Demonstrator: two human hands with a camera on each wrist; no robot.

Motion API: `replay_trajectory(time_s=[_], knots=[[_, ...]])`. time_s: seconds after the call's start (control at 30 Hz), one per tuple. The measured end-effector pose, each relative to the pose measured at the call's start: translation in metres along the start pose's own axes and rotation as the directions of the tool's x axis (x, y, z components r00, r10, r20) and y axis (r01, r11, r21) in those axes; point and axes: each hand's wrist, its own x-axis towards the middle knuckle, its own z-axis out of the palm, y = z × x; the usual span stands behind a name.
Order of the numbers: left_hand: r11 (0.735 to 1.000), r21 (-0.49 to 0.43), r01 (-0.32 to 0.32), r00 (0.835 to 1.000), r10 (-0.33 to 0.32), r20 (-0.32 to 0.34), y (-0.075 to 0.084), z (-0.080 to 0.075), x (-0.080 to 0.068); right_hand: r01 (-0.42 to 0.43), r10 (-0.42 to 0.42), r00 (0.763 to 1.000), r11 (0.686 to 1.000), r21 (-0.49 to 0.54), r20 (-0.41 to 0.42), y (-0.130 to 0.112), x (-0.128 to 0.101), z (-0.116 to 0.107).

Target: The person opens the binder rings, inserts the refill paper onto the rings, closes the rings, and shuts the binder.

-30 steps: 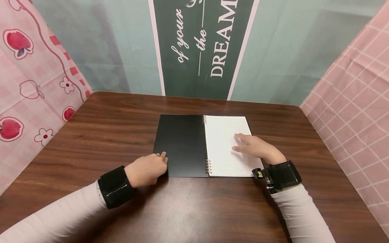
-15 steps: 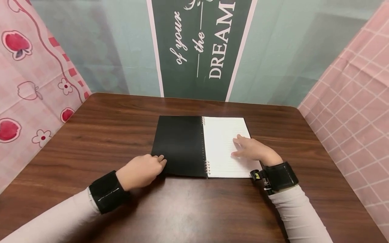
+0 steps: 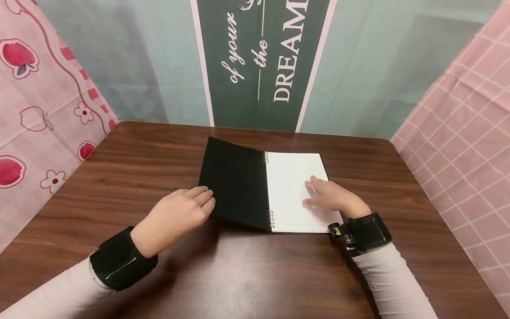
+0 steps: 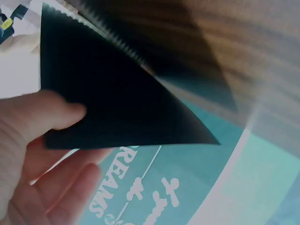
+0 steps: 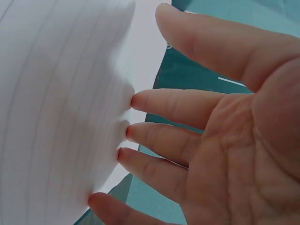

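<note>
A spiral notebook lies open on the table, its lined white page [image 3: 292,190] on the right and its black cover [image 3: 239,186] on the left. My left hand [image 3: 179,217] pinches the cover's outer edge between thumb and fingers, holding that side tilted up off the table. In the left wrist view the thumb [image 4: 61,110] lies on one face of the cover, with the fingers behind it. My right hand [image 3: 332,196] rests on the lined page, fingers spread. The right wrist view shows its fingertips [image 5: 136,101] touching the paper.
The brown wooden table [image 3: 255,274] carries the notebook near its middle. Behind it hangs a teal backdrop [image 3: 358,66] with white lettering. Pink printed cloth [image 3: 44,146] covers the left side, and a pink checked one [image 3: 466,124] the right.
The black cover, flat a second ago, has been lifted along its left edge by my left hand, which now grips it. My right hand stays on the page.
</note>
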Motion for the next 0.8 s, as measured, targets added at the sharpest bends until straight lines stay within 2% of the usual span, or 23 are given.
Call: replay_trajectory(time_s=[0.07,0.13,0.23,0.33,0.43,0.67,0.8], knots=[[1.0,0.01,-0.008,0.998,0.008,-0.07,-0.001,-0.002,0.004,0.0,0.0,1.0,1.0,-0.006,0.0,0.0,0.0,0.0],[0.999,0.036,-0.009,0.988,0.014,-0.151,-0.001,-0.002,0.01,-0.006,0.006,1.0,1.0,-0.003,0.003,-0.001,0.0,-0.001],[0.994,0.108,0.01,0.962,0.019,-0.271,0.0,-0.001,0.02,-0.001,0.001,1.0,1.0,-0.007,0.004,-0.002,0.0,-0.001],[0.983,0.175,0.046,0.934,0.02,-0.358,0.001,-0.003,0.03,0.016,-0.016,1.0,1.0,-0.004,0.005,-0.002,-0.001,-0.001],[0.975,0.215,0.048,0.919,0.041,-0.392,0.002,-0.005,0.04,0.02,-0.02,1.0,1.0,0.0,0.008,-0.001,-0.003,-0.001],[0.97,0.241,-0.024,0.893,0.129,-0.432,0.006,-0.008,0.056,0.001,-0.001,1.0,1.0,-0.001,0.012,0.0,-0.002,0.004],[0.968,0.246,-0.046,0.876,0.157,-0.457,0.008,-0.009,0.065,0.0,0.0,1.0,1.0,0.002,0.002,-0.002,-0.003,0.002]])
